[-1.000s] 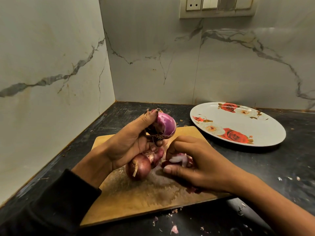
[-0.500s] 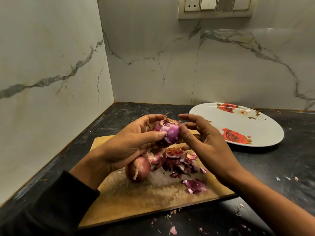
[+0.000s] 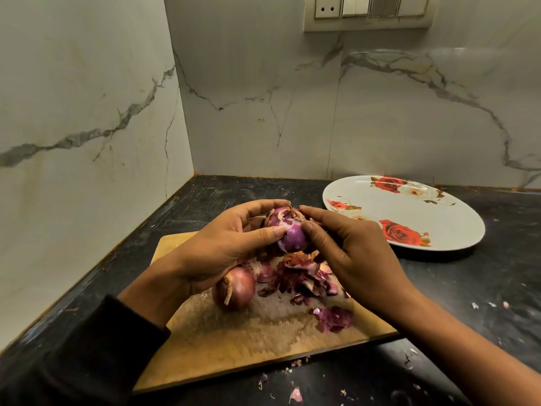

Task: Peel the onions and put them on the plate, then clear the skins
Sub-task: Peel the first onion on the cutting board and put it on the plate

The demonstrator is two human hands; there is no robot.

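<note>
Left hand fingers clamp onion | right hand fingers pinch its skin | risk: slick bulb slips, misses plate

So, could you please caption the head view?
Both hands peel a red onion above the cutting board.

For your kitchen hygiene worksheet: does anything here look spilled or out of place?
Yes. Small skin scraps lie on the dark counter, off the cutting board's front edge, and a few pale flecks sit to its right. The main skin pile stays on the board.
</note>
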